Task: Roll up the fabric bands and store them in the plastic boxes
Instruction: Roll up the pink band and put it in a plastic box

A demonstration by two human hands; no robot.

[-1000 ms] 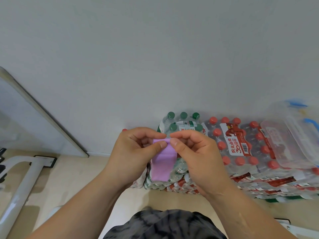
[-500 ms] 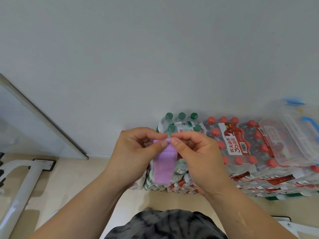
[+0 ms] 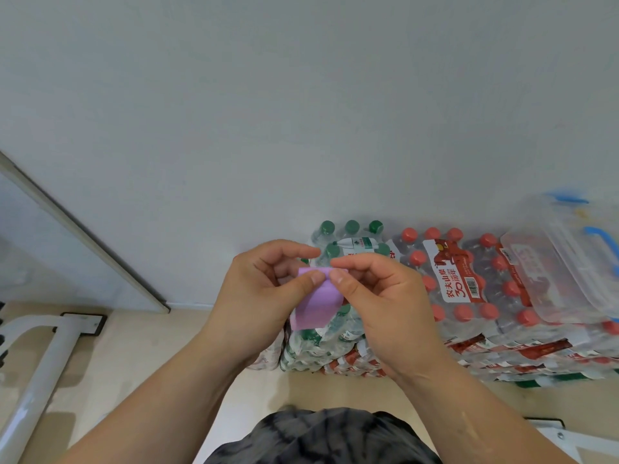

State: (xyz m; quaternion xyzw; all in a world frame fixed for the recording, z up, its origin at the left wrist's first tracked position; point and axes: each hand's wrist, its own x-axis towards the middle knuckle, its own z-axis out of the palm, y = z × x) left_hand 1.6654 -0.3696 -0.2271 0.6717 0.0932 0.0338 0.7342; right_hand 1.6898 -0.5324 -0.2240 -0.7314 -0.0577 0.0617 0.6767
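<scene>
Shrink-wrapped water bottle packs on floor, white wall

Between the fingers the fabric band is showing plain lilac. Just behind the fingers, bottle caps are showing green, and to the right red caps are showing over a red-and-white label. Further right, the clear plastic box is showing blue handles, and below the fingers a garment is showing mottled grey-black.

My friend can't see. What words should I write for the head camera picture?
A left hand and a right hand pinch the top end of a purple fabric band; the rest hangs down. Behind, a clear plastic box sits on stacked packs of water bottles against a wall.
</scene>
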